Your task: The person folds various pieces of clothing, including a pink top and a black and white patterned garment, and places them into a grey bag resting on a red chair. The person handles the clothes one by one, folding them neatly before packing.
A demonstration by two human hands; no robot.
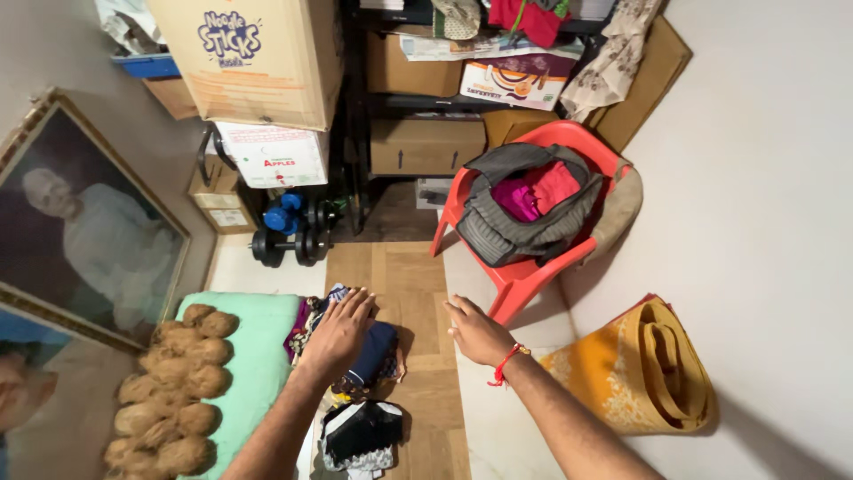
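Beyond both hands stands a red plastic chair [524,276] with an open grey bag [524,218] of pink and red cloth on its seat, and behind it dark shelves [418,102] stacked with cardboard boxes. To the right of the right hand a rolled orange mat [653,373] lies on the floor against the wall. To the left of the left hand a pale green cushion [258,356] carries a heap of brown coconuts [173,391], and past it black dumbbells [284,244] sit on the floor.

The pile of folded clothes [360,373] lies directly under and just below the left hand, on a wooden board [413,284]. Its long axis runs away from the person towards the shelves, the dark blue piece on top pointing the same way. It looks soft, light and limp, likely to sag and slide apart, so it would be best taken from beneath at both long sides.

The left hand [338,331] rests flat on the pile, fingers spread, pressing rather than clasping. The right hand [478,331], a red thread at its wrist, hovers loose and empty just to the right of the pile, touching nothing.
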